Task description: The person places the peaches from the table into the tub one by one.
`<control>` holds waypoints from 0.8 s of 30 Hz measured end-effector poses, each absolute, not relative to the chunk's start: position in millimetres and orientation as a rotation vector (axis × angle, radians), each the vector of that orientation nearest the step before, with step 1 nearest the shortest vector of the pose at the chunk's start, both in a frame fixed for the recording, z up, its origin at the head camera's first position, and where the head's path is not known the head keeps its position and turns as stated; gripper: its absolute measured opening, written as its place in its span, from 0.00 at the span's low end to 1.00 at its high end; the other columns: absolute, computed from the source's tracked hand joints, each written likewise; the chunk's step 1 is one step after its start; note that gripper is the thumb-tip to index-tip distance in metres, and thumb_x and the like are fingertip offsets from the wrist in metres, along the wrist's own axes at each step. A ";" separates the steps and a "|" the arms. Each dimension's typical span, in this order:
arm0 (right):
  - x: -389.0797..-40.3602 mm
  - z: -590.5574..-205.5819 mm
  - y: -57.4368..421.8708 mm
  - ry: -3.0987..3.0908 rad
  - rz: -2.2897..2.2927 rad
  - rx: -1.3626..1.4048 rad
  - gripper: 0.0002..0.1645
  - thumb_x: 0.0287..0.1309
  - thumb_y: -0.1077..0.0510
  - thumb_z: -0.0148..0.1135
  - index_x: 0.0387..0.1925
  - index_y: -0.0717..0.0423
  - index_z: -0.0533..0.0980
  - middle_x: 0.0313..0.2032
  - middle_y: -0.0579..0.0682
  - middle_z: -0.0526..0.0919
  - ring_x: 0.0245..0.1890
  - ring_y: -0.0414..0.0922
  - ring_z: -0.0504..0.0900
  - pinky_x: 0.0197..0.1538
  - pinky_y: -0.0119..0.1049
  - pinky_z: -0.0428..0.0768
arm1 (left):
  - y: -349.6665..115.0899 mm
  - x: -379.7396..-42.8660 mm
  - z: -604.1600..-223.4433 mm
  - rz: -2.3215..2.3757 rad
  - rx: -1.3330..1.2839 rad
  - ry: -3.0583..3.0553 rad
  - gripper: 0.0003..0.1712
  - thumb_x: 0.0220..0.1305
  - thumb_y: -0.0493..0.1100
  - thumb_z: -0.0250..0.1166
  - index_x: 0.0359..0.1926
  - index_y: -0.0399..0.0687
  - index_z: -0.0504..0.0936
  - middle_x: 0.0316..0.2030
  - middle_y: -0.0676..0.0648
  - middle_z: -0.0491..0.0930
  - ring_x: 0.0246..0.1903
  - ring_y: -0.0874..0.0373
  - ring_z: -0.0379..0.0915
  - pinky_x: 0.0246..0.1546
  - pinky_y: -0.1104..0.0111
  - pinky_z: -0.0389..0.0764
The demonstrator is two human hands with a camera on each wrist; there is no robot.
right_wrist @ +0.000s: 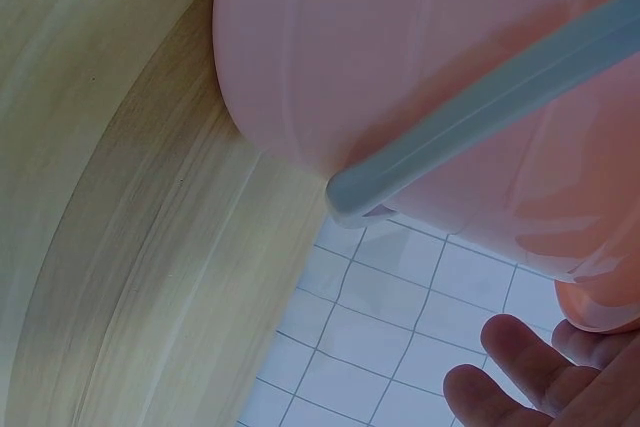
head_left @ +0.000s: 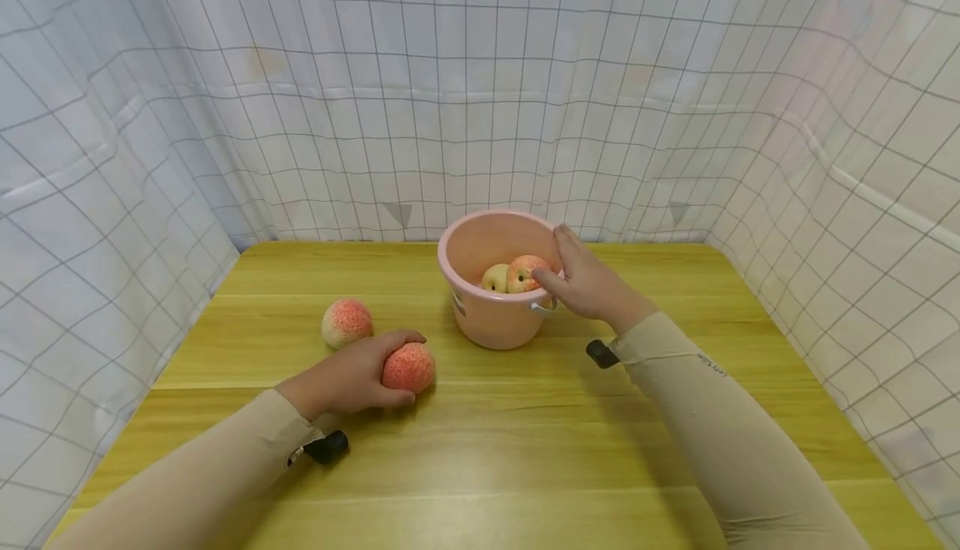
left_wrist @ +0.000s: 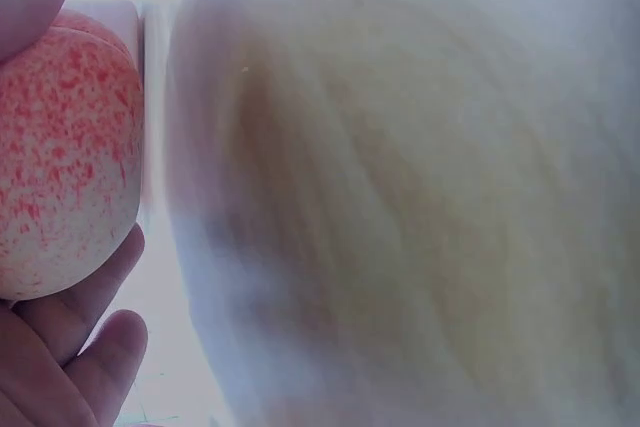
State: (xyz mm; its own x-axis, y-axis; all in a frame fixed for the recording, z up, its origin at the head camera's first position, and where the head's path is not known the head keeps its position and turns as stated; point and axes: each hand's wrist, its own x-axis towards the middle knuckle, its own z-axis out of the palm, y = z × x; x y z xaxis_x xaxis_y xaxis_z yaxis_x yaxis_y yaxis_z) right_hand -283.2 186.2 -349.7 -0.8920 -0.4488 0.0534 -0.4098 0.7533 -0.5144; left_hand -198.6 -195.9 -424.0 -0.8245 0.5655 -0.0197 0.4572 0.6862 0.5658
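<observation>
Closest to my head camera are the two beige sleeves (head_left: pixel 746 442), running in from the lower corners over the wooden bench (head_left: pixel 487 458) and keeping the hands well apart. The left hand (head_left: pixel 356 377) is curled round a red-flushed peach (head_left: pixel 409 368), thumb on the near side and fingers on the far side, a wrap that I think suits something round and liable to roll; I can't tell whether the fruit touches the wood. Just beside that hand lies a second peach (head_left: pixel 347 322), loose and, I judge, within its easy reach. The pink bucket (head_left: pixel 497 322) stands upright near the middle, where I reckon both arms can get at its mouth. Inside it I see a pale fruit (head_left: pixel 494 277) next to a redder one (head_left: pixel 522 265). The right hand (head_left: pixel 597 285) is at the bucket's right rim, thumb near the redder fruit; it may be steadying the wall, but I cannot tell whether it grips. My right wrist view shows the grey handle (right_wrist: pixel 490 102) lying along the outside, which leaves the opening unobstructed.
</observation>
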 end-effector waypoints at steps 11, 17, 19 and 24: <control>-283.3 -349.3 186.9 2.874 -0.842 -0.729 0.56 0.78 0.35 0.48 0.84 0.62 0.33 0.85 0.62 0.33 0.85 0.60 0.40 0.84 0.58 0.49 | -195.3 -200.6 -416.2 0.835 0.879 2.767 0.44 0.59 0.54 0.79 0.72 0.49 0.71 0.55 0.50 0.84 0.47 0.61 0.82 0.52 0.57 0.85; -283.0 -348.6 186.0 2.864 -0.836 -0.699 0.57 0.78 0.34 0.47 0.84 0.62 0.32 0.84 0.63 0.31 0.85 0.60 0.38 0.84 0.58 0.47 | -195.1 -201.2 -409.8 0.849 0.873 2.779 0.44 0.59 0.54 0.79 0.72 0.50 0.71 0.54 0.51 0.84 0.47 0.61 0.82 0.52 0.58 0.85; -282.9 -348.6 185.7 2.863 -0.839 -0.694 0.57 0.78 0.35 0.47 0.84 0.63 0.32 0.84 0.63 0.32 0.85 0.60 0.39 0.84 0.58 0.48 | -195.2 -201.2 -407.9 0.858 0.857 2.782 0.43 0.59 0.53 0.79 0.72 0.52 0.72 0.54 0.51 0.84 0.47 0.61 0.82 0.52 0.57 0.85; -282.8 -349.2 185.7 2.863 -0.855 -0.713 0.56 0.78 0.36 0.48 0.84 0.62 0.32 0.84 0.62 0.33 0.85 0.60 0.40 0.84 0.58 0.49 | -195.8 -201.9 -401.6 0.908 0.846 2.791 0.42 0.59 0.52 0.80 0.71 0.53 0.72 0.55 0.50 0.84 0.49 0.58 0.82 0.53 0.55 0.86</control>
State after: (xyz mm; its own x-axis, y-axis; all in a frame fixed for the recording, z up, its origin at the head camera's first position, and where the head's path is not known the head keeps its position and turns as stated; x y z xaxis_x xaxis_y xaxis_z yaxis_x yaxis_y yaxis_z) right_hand -282.8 185.7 -349.2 -0.8901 -0.4513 0.0640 -0.4125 0.7377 -0.5344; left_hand -201.9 -195.8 -401.6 -0.8430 0.5311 0.0850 0.4795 0.6704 0.5663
